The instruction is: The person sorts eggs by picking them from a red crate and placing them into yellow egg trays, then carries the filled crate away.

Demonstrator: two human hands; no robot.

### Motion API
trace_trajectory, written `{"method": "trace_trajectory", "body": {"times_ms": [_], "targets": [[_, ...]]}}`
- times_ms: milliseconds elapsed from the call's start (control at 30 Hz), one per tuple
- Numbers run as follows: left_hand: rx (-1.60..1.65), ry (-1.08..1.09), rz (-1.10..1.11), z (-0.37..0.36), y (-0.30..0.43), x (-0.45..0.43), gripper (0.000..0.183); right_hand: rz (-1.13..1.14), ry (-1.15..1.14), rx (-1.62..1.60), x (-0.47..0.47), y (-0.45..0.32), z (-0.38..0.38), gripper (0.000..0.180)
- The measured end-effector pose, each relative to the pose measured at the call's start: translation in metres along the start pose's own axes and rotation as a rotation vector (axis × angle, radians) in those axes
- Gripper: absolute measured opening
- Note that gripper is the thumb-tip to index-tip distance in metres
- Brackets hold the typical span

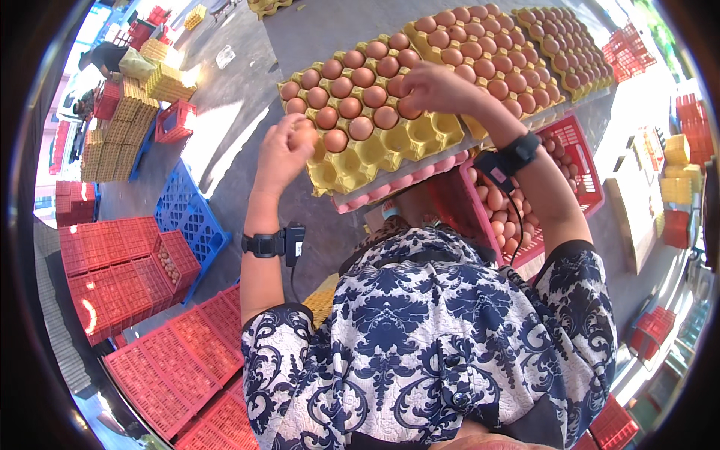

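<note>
A yellow egg tray [388, 161] lies before me, its far rows filled with brown eggs [360, 128] and its nearest row of cups bare. At the tray's left edge my left hand [287, 147] has its fingers curled round a brown egg [304, 135]. My right hand [436, 90] reaches over the tray's right part, fingers bent down at the eggs there; whether it grips one is hidden. Two more trays of brown eggs [498, 89] stand to the right. Below my right forearm is a red plastic crate [583, 169] holding loose eggs [497, 214].
Red crates [163, 360] are stacked at lower left, by a blue plastic pallet [194, 216]. Piles of yellow trays [121, 129] stand at upper left, where a person [109, 59] bends. Pink eggs or cups show under the near tray's edge. More red crates [655, 332] stand at right.
</note>
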State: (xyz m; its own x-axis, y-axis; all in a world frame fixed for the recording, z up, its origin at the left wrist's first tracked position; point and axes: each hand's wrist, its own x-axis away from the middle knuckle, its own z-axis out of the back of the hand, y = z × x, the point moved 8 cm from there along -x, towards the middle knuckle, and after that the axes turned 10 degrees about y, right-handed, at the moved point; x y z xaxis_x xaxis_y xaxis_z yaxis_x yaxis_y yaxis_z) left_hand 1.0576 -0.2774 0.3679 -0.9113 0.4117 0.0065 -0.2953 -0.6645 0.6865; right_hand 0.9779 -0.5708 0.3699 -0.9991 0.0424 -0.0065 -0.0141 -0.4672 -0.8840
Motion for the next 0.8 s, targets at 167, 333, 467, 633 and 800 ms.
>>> {"method": "trace_trajectory", "body": {"times_ms": [167, 333, 467, 633, 800], "targets": [[0.392, -0.119, 0.271, -0.021, 0.005, -0.011, 0.019, 0.168, -0.068, 0.631, 0.018, -0.02, -0.031, 0.02], [-0.344, -0.163, -0.343, -0.028, 0.068, 0.014, 0.025, 0.057, -0.137, 0.595, 0.013, -0.026, -0.026, 0.029], [-0.528, -0.358, -0.291, -0.04, 0.064, 0.021, 0.036, 0.248, 0.041, 0.507, 0.011, -0.047, -0.03, 0.037], [-0.365, -0.142, -0.277, -0.03, 0.066, 0.019, 0.034, 0.438, 0.026, 0.814, 0.027, -0.065, -0.067, 0.04], [-0.627, -0.127, -0.263, -0.072, 0.11, 0.016, 0.047, 0.215, 0.309, 0.802, 0.036, -0.038, -0.062, 0.02]]}}
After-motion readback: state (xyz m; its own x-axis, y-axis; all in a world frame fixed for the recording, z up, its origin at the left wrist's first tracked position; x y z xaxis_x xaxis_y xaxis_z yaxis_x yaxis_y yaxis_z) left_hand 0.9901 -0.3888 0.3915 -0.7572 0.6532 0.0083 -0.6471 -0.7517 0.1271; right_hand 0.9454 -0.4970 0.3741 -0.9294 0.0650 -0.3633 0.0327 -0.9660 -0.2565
